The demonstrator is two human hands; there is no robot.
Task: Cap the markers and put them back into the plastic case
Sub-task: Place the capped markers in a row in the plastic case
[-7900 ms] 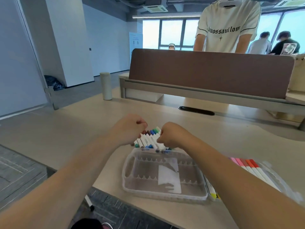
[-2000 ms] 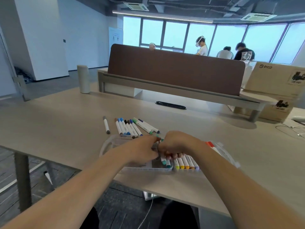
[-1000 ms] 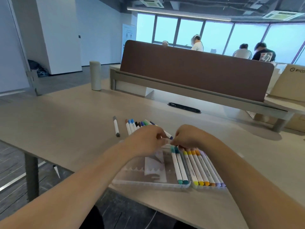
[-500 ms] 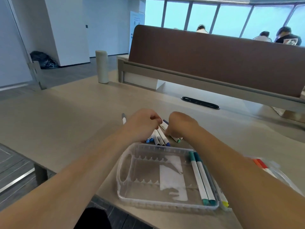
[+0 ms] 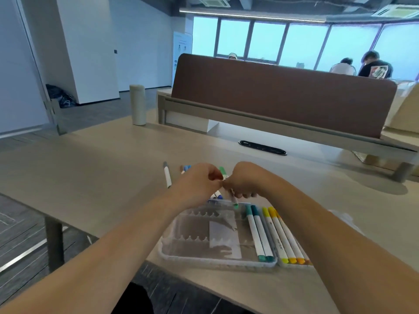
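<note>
My left hand [image 5: 199,184] and right hand [image 5: 246,181] meet, pinching a green marker [image 5: 233,198] angled toward me over the case [image 5: 179,254] just nearside, its empty half nearer the left.

Left hand [image 5: 199,184] and right hand [image 5: 246,181] meet above the far rim of the plastic case [image 5: 188,253]; both pinch one green marker [image 5: 234,200], lower tip tilted toward the case; two teal markers [image 5: 258,236] lie inside; a grey-capped marker [image 5: 167,176] lies apart on the table [image 5: 90,166].
</note>
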